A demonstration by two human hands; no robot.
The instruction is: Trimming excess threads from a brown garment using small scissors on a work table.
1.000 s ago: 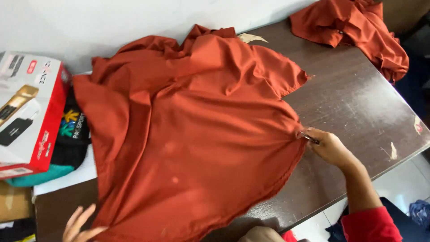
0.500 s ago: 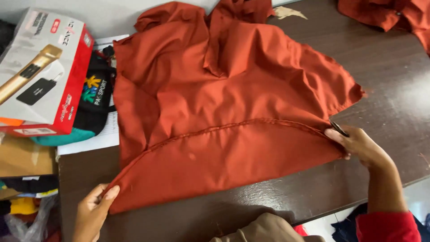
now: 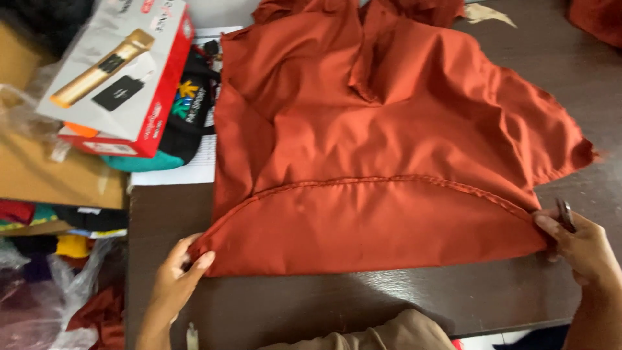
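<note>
Cloth (image 3: 389, 142) of a rust-orange colour covers most of the dark wooden table (image 3: 311, 304), a smooth woven garment with soft creases running down from its upper part and a stitched seam curving across it like a shallow arch. Below that seam the fabric lies flatter, folded up into a broad band whose lower edge runs almost straight between the two hands.

The left hand (image 3: 178, 279) pinches the lower left corner of the cloth, thumb on top and fingers curled under the fold, closed on the fabric. The right hand (image 3: 580, 243) presses on the lower right corner, fingers bent over the edge; a small metal tool (image 3: 565, 214) (thin and grey, its kind is hard to tell) sits between those fingers, so the hand is closed on both the tool and the cloth.

At the table's left end stands a cardboard box (image 3: 113, 71), white and red, glossy, printed with a golden device. Beneath it lies a black bag (image 3: 188, 110) with a bright printed motif, over something teal and a sheet of white paper (image 3: 188, 172). Further left are a flat brown carton (image 3: 52, 175) and heaps of mixed coloured fabric (image 3: 45, 259). Another piece of the same orange cloth (image 3: 599, 19) shows in the upper right corner.
</note>
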